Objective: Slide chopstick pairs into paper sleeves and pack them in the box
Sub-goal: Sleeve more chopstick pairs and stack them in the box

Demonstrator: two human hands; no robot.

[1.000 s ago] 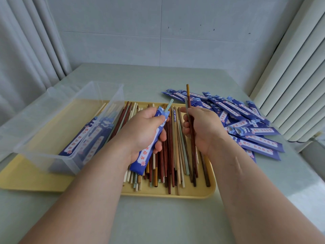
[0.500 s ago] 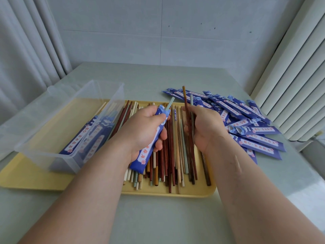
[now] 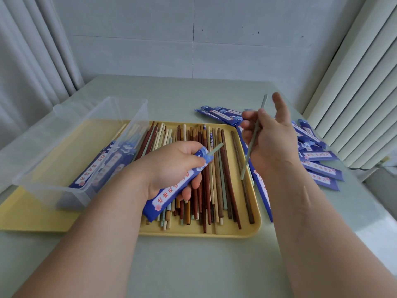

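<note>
One chopstick, pinched in our right hand, stood steep centre-right | left hand gripped sleeve, mouth facing it.

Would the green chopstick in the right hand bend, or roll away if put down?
Probably stiff: the green chopstick runs straight though the right hand pinches only its middle. Likely light, being thin. It might roll on the yellow tray, but the rim should stop it.

Grips a blue paper sleeve in the left hand, fingers curled; pinches a pale green chopstick in the raised right hand, one finger straight up.
</note>
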